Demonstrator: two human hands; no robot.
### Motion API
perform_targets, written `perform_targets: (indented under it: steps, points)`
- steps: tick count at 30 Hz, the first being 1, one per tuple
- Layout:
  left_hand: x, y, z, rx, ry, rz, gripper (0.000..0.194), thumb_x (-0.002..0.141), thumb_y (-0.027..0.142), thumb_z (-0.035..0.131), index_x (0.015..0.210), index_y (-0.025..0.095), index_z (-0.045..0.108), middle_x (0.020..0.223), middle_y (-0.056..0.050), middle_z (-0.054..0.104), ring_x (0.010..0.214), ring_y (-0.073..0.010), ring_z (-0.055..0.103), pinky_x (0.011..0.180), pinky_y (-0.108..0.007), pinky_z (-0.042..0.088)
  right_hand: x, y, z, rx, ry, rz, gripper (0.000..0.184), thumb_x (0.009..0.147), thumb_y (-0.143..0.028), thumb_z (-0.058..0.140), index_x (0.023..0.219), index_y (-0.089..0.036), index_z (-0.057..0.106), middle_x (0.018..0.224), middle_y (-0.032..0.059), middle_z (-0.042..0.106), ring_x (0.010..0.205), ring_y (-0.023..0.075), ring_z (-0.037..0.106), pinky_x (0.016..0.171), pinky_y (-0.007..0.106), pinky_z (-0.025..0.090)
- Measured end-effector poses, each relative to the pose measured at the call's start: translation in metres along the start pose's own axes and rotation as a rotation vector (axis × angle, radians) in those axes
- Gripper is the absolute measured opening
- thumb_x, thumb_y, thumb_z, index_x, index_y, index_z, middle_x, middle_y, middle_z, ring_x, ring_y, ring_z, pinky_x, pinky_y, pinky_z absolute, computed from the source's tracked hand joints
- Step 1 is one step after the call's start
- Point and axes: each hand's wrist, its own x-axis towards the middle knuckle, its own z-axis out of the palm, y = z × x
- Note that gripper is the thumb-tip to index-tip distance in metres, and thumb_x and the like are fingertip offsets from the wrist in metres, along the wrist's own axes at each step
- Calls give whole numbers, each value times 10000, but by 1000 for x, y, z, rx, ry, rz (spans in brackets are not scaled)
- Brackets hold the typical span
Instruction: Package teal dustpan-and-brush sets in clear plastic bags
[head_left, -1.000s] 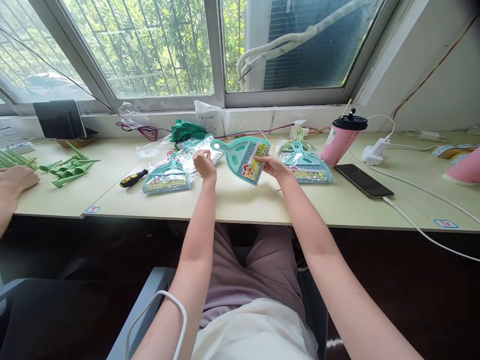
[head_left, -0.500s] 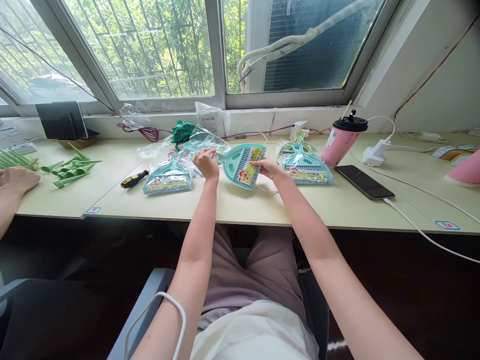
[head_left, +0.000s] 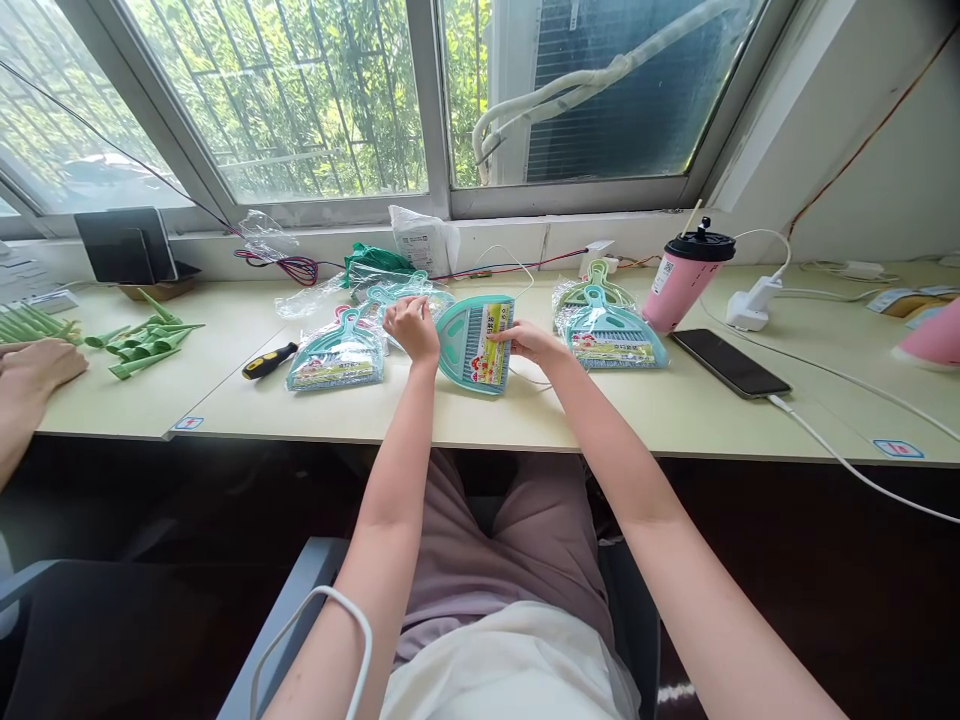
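A teal dustpan and brush set (head_left: 460,345) with a colourful printed label is held tilted above the tabletop. My right hand (head_left: 531,344) pinches its right edge, fingers over the label side. My left hand (head_left: 412,328) is closed at the handle end, and the hand itself hides the handle. Left of it lies a plastic-wrapped dustpan set (head_left: 337,355). Behind my left hand, another teal set (head_left: 409,288) is partly covered. To the right, a wrapped teal set (head_left: 611,335) overlaps a green one (head_left: 598,270).
A yellow-black screwdriver (head_left: 269,360) lies at left, near green leaf-like pieces (head_left: 154,335) and another person's hand (head_left: 41,370). Clear plastic and wires run along the window sill. At right stand a pink cup (head_left: 686,285), a phone (head_left: 729,364) on a cable, and a white charger (head_left: 752,306).
The dustpan set has turned more upright and shifted slightly left and down, with my right hand moving along with it. My left hand has barely moved.
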Motion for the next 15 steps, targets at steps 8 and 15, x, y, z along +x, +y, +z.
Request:
perform_targets:
  steps: [8, 15]
  points:
    - [-8, 12, 3, -21, -90, 154, 146, 914, 259, 644, 908, 297, 785, 1142, -49, 741, 1228, -315, 549, 1253, -579, 125, 2, 4, 9, 159, 100, -35, 163, 777, 26, 712, 816, -129, 744, 857, 85, 801, 807, 202, 756, 920, 374, 621]
    - [-14, 25, 3, -130, -278, 305, 133, 875, 228, 686, 849, 308, 789, 1226, -53, 697, 1341, -315, 497, 1279, -608, 106, 1, 6, 13, 226, 109, -51, 200, 723, 29, 754, 832, -139, 738, 848, 76, 795, 831, 214, 758, 958, 397, 611]
